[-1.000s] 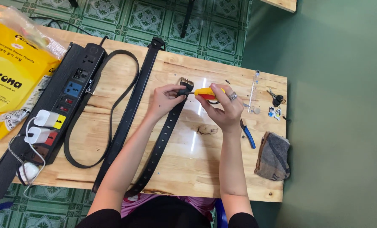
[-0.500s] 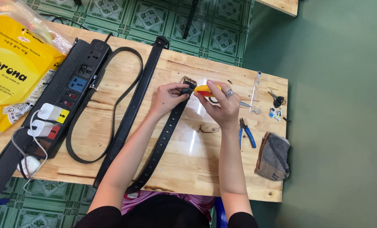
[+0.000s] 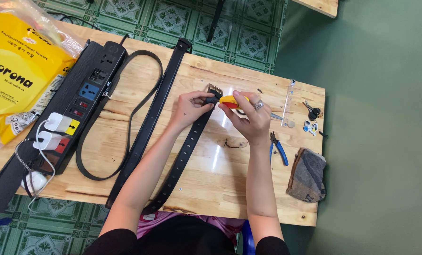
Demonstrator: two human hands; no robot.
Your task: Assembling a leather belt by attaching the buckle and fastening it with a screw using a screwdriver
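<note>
Belt (image 3: 185,151) lies diagonally across the middle of the table (image 3: 126,184), its buckle end (image 3: 214,90) lifted slightly at the far side and its tail running back to the near edge by the person's body. The left hand (image 3: 190,107) is closed on the strap just below the buckle, pinching it between thumb and fingers. The right hand (image 3: 249,115) is curled shut around a yellow and red tool (image 3: 231,101), whose tip meets the strap next to the left fingertips; what the tip is doing there is too small to tell. Judging from this, the work on the buckle end is under way and not finished: the tool is applied and both hands are engaged, while the rest of the strap with its row of holes lies untouched

A second belt (image 3: 145,127) runs parallel just to the left, and a looped strap (image 3: 121,118) curves beside it, next to a black power strip (image 3: 74,108) with white plugs (image 3: 52,130). A yellow package (image 3: 17,80) fills the far left corner. To the right lie blue pliers (image 3: 278,148), a clear ruler (image 3: 289,101), keys (image 3: 311,112) and a folded cloth (image 3: 308,174), the cloth close to the right edge. Bare wood lies open between the belt and the pliers, under the right forearm, giving room to move; the left side is crowded
</note>
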